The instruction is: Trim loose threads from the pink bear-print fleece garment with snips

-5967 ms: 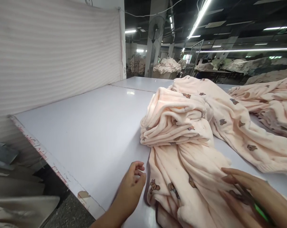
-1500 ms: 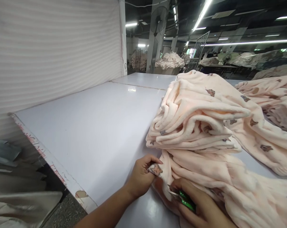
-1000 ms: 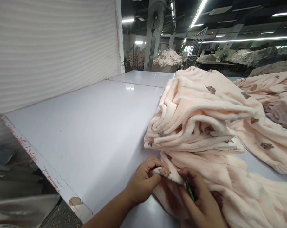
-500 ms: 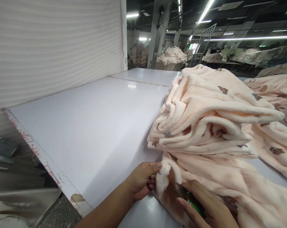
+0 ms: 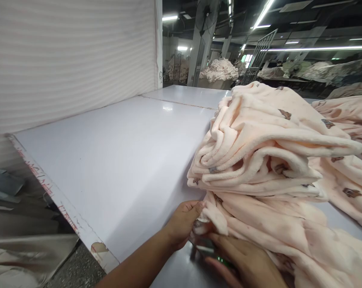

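My left hand (image 5: 183, 224) is closed in a pinch on the edge of a pale pink plush fabric (image 5: 265, 224) with small dark printed figures. Just to its right, my right hand (image 5: 247, 256) is wrapped round thread snips (image 5: 206, 247) with metal blades and a bit of green. The blades point toward the fabric edge beneath my left fingers; motion blurs them, and I cannot tell whether they touch it. Above both hands sits a thick folded stack (image 5: 259, 144) of the same plush fabric.
A smooth white tabletop (image 5: 123, 160) stretches left and away, its near-left edge chipped and marked in red. A pale hanging sheet (image 5: 73, 60) borders it. More plush fabric (image 5: 349, 192) lies at the right. Farther off stands a heaped bin (image 5: 218, 74).
My right hand and the snips have moved left and slightly down, close under my left hand. The pinched fabric edge has turned and folded over. The stack is still.
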### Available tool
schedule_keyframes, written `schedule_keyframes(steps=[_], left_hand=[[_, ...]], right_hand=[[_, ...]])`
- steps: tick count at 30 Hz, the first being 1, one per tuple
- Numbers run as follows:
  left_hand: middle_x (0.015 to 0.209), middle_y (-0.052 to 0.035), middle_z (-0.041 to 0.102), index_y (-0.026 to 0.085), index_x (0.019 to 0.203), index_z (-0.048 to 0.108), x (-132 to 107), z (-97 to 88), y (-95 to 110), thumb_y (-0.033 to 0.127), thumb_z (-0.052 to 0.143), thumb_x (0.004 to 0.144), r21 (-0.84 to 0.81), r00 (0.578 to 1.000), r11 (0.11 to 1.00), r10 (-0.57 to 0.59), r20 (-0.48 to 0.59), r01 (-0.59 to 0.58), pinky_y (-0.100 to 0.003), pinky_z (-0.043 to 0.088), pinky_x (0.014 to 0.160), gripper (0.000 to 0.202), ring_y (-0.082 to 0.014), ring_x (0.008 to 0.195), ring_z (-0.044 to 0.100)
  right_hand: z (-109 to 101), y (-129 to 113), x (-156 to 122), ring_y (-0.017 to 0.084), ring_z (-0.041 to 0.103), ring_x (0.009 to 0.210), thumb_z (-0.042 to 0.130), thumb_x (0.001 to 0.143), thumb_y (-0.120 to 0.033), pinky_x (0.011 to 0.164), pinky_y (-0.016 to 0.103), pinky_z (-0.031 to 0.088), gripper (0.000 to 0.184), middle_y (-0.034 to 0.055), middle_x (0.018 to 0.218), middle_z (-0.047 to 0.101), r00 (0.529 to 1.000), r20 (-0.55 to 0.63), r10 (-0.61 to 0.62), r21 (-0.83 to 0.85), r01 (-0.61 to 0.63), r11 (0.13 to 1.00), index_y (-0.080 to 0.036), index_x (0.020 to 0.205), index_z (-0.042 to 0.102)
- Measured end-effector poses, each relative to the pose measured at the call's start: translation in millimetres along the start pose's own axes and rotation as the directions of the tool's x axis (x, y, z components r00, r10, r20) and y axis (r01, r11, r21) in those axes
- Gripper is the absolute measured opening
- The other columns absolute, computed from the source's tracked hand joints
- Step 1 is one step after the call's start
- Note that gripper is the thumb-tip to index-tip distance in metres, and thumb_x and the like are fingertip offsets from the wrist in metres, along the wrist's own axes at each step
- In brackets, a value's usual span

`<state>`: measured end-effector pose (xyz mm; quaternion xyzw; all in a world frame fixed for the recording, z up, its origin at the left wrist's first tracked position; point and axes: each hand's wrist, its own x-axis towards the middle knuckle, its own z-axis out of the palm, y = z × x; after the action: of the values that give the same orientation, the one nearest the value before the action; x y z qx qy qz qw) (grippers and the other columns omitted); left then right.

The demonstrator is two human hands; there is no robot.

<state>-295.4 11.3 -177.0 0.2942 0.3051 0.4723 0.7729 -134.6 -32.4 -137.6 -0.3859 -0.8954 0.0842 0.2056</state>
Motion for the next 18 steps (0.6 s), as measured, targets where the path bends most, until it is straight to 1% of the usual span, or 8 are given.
schedule_keyframes(steps=[2,4,7,11,15,18], left_hand=[[0.056,-0.0025,0.055,0.008,0.066,0.059,0,-2.0,3,0.048,0.071,0.066,0.041,0.999,0.998,-0.043,0.013,0.042,-0.021,0.036,0.051,0.042,-0.0093,0.050,0.048],[0.056,-0.0040,0.056,0.006,0.064,0.060,-1,-4.0,5,0.046,0.075,0.063,0.070,0.997,0.995,-0.075,0.009,0.074,-0.021,0.036,0.050,0.042,-0.0098,0.049,0.049],[0.056,-0.0054,0.057,0.005,0.065,0.062,0,-5.2,7,0.048,0.074,0.063,0.080,0.995,0.992,-0.101,0.006,0.100,-0.023,0.039,0.053,0.045,-0.0114,0.052,0.051],[0.057,-0.0058,0.057,0.006,0.066,0.062,0,-3.8,6,0.052,0.072,0.063,0.088,0.994,0.990,-0.107,0.001,0.107,-0.024,0.040,0.056,0.048,-0.0123,0.054,0.052],[0.058,-0.0046,0.055,0.006,0.068,0.063,-1,-2.0,6,0.052,0.070,0.066,0.118,0.994,0.988,-0.105,0.011,0.103,-0.024,0.038,0.056,0.047,-0.0115,0.053,0.050],[0.056,-0.0024,0.051,0.005,0.067,0.063,-2,-1.2,6,0.053,0.067,0.068,0.147,0.997,0.987,-0.069,0.018,0.066,-0.022,0.031,0.052,0.048,-0.0088,0.050,0.044]], right_hand=[[4,7,1,0.016,0.068,0.073,0.049,0.086,-0.028,0.059,0.023,0.054,0.017,-0.0009,0.085,0.070,0.997,-0.056,0.052,-0.040,-0.054,0.998,-0.027,0.103,0.052],[6,13,1,0.018,0.068,0.079,0.046,0.088,-0.028,0.061,0.025,0.054,0.019,0.0024,0.090,0.070,0.990,-0.109,0.088,-0.068,-0.096,0.993,-0.025,0.106,0.049],[5,13,1,0.018,0.068,0.078,0.046,0.089,-0.030,0.064,0.027,0.054,0.016,0.0023,0.088,0.070,0.983,-0.151,0.109,-0.097,-0.124,0.987,-0.026,0.104,0.049],[2,6,5,0.019,0.067,0.079,0.043,0.089,-0.030,0.066,0.029,0.053,0.016,0.0031,0.088,0.069,0.978,-0.153,0.139,-0.135,-0.160,0.978,-0.026,0.102,0.051],[1,3,7,0.021,0.066,0.074,0.043,0.089,-0.030,0.068,0.034,0.052,0.014,0.0048,0.080,0.067,0.981,-0.140,0.136,-0.192,-0.162,0.968,-0.024,0.096,0.053],[3,5,7,0.021,0.067,0.079,0.043,0.088,-0.029,0.068,0.031,0.054,0.019,0.0046,0.088,0.069,0.985,-0.133,0.111,-0.197,-0.136,0.971,-0.025,0.105,0.052]])
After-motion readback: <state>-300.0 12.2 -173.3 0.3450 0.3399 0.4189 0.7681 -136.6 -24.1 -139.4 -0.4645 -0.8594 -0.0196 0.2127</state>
